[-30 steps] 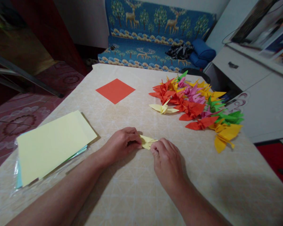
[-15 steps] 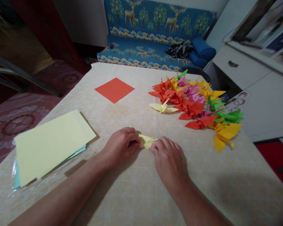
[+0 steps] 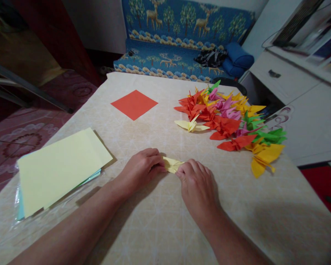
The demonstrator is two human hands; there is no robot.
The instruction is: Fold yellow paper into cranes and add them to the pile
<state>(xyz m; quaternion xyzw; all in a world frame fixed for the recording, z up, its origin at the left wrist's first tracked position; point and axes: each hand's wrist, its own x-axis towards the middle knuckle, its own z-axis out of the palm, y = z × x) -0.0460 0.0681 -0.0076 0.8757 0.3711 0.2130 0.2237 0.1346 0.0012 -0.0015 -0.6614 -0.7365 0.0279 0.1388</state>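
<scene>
A small folded piece of pale yellow paper (image 3: 171,165) lies low over the table between my two hands. My left hand (image 3: 146,165) is closed on its left end, thumb and fingers pinched together. At the other end my right hand (image 3: 194,180) grips it, with the fingers curled over the paper. Creases run across the short part that shows; both ends are hidden under my fingers. Beyond my hands sits a pale yellow paper crane (image 3: 191,126) with its wings spread.
Red, pink, orange and green paper cranes (image 3: 224,127) are heaped at the right. A red paper square (image 3: 134,105) lies flat at the back left of the table (image 3: 154,221). Nearer on the left is a stack of yellow sheets (image 3: 63,169) over a clear plastic wrapper.
My left fingers have drawn closer together on the folded paper. Otherwise both hands stay in nearly the same place, and the view has shifted very slightly.
</scene>
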